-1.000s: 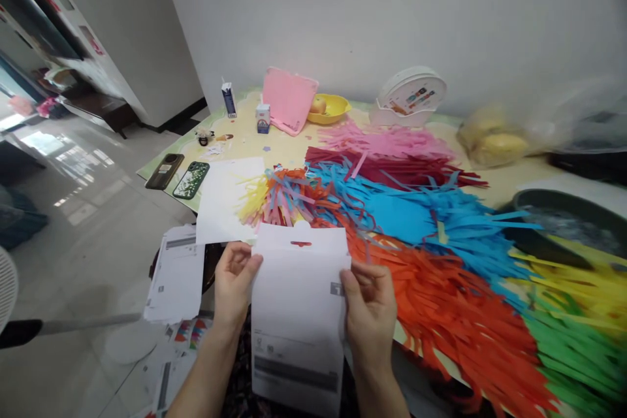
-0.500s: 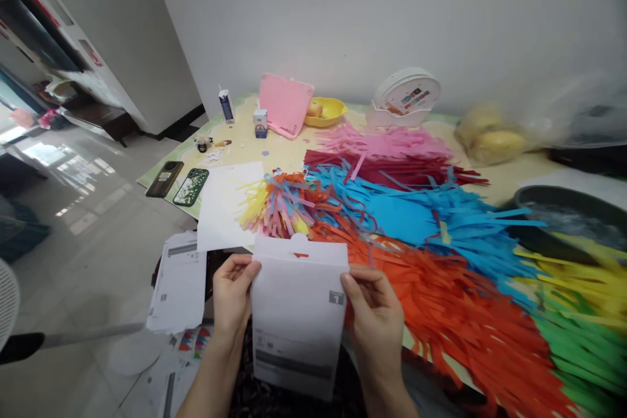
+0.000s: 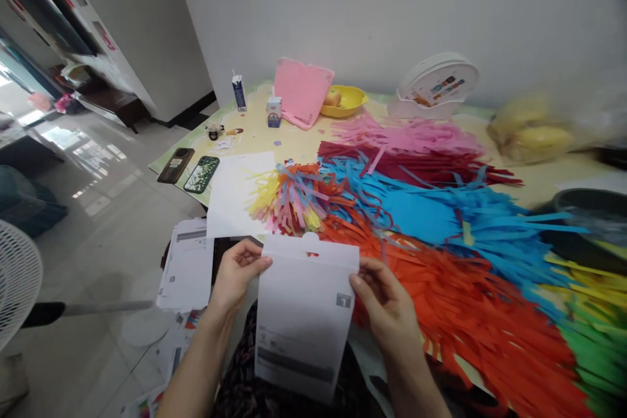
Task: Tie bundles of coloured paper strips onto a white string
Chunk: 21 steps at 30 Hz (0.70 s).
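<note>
Between my two hands hangs a flat white cardboard packaging box [image 3: 304, 313] with a hang-hole tab at its top and grey print low on its face. My left hand [image 3: 240, 277] pinches its upper left edge between thumb and fingers. At the upper right edge, my right hand [image 3: 385, 300] grips it the same way. Just beyond the box lies a multicoloured paper tassel bunch [image 3: 294, 199], partly over a white sheet [image 3: 232, 192]. Orange paper strips [image 3: 470, 300] spread to the right of my right hand.
Blue strips [image 3: 416, 209], dark red strips [image 3: 406, 166] and pink strips [image 3: 416, 136] cover the table. Two phones, one a dark phone [image 3: 175, 165], lie at its left edge. A stack of white cards [image 3: 189, 261] sits lower left, near a fan [image 3: 17, 281].
The view has shifted, so the table things appear farther right and slightly higher. Both hands keep hold of the box, which tilts slightly more.
</note>
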Available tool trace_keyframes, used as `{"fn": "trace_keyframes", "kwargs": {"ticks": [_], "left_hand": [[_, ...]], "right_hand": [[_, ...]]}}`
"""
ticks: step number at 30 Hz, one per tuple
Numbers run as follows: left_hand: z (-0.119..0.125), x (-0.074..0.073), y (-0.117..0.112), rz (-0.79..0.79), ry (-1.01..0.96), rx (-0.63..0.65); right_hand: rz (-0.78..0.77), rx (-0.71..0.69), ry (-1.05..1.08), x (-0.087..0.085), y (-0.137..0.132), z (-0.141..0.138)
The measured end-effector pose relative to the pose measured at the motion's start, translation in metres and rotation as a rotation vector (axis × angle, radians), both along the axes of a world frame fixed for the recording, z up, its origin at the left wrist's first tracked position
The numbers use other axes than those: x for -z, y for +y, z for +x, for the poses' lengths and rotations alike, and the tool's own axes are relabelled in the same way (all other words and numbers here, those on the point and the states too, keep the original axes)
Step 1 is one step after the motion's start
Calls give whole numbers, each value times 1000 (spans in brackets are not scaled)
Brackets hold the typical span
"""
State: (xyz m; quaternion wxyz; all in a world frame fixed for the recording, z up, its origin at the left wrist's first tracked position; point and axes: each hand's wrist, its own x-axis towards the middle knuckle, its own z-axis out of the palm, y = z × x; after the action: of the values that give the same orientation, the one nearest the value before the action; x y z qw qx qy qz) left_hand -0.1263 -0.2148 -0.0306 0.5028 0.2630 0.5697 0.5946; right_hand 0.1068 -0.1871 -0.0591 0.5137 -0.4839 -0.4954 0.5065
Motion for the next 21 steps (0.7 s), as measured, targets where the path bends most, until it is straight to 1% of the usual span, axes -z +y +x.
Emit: {"fn": "trace_keyframes", "kwargs": {"ticks": [4,7,9,10,13,15,18,19,21], "left_hand": [[-3,-1,-5,30,78,59],[-6,-3,-5,47,131,114],[-11,-6,-3,65,193,204],[-13,-9,-2,83,233,269],[-20,-15,1,140,350,473],[-22,-16,1,148,406,559],[-25,-14,-2,154,481,612],[-26,-13,-2,162,502,626],[-29,-15,-4,171,544,661]], "right_hand": [[27,-137,-63,-4,1,4],[83,-166,-124,-4,4,7],[131,-203,-156,-3,8,10],[163,-239,-165,-2,11,12],[287,-384,-193,-3,18,18],[336,-493,-224,-5,22,21],[302,-653,-225,-11,23,25],[270,-682,-223,-13,22,25],[212,-688,-252,-15,20,23]]}}
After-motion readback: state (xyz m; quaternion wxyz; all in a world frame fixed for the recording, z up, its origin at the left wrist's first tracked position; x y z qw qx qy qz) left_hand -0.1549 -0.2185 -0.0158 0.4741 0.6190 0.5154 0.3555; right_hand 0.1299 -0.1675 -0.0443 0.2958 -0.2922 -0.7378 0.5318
